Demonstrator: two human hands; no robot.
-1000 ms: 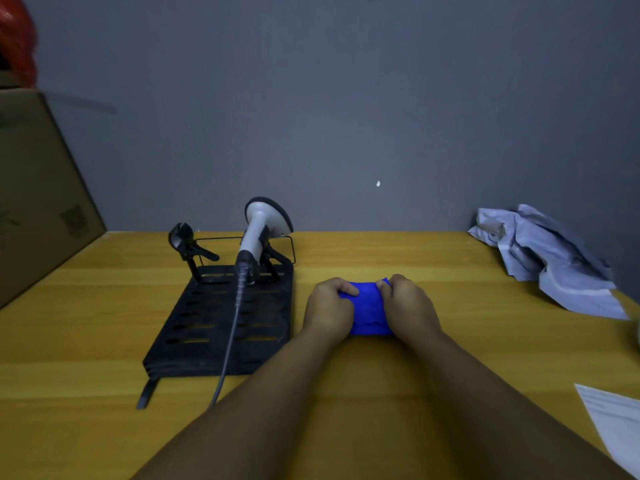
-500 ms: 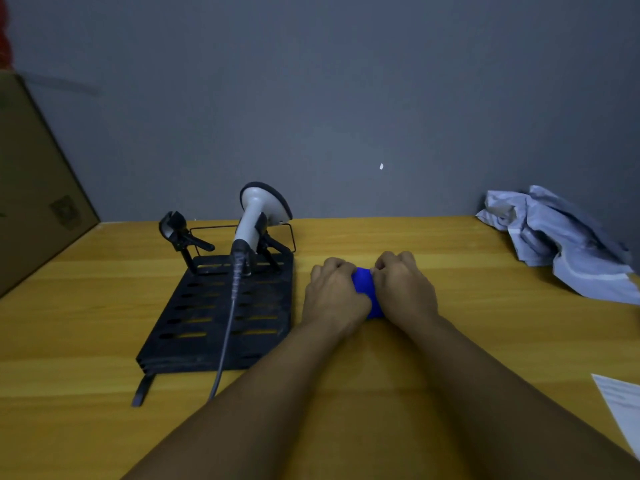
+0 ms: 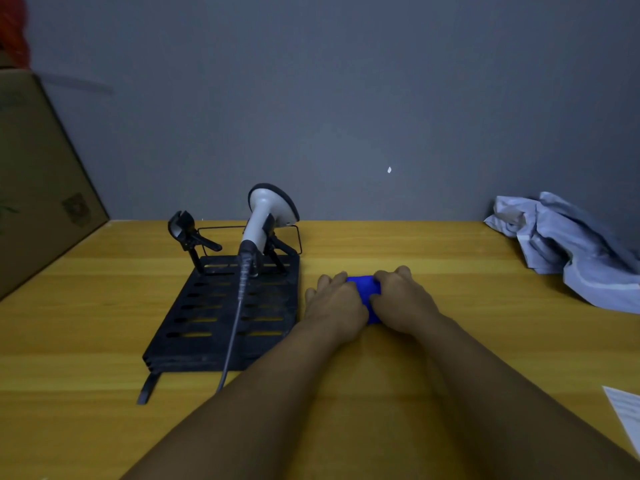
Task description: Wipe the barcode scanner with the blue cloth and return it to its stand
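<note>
A white barcode scanner (image 3: 265, 216) with a dark head rests upright in the right-hand cradle of a black slotted stand (image 3: 207, 327), its grey cable (image 3: 232, 337) trailing down over the stand toward me. Just right of the stand, a small blue cloth (image 3: 363, 289) lies on the wooden table (image 3: 485, 323). My left hand (image 3: 334, 304) and my right hand (image 3: 401, 301) press on it from either side, fingers curled over the cloth. Most of the cloth is hidden under my hands.
A second, empty black clamp (image 3: 183, 228) stands at the stand's back left. A cardboard box (image 3: 38, 181) leans at the far left. Crumpled pale grey fabric (image 3: 571, 251) lies at the back right. A white paper sheet (image 3: 627, 414) pokes in at the right edge.
My hands closed together over the blue cloth, bunching it so less of it shows than a second ago. The scanner stayed in its stand.
</note>
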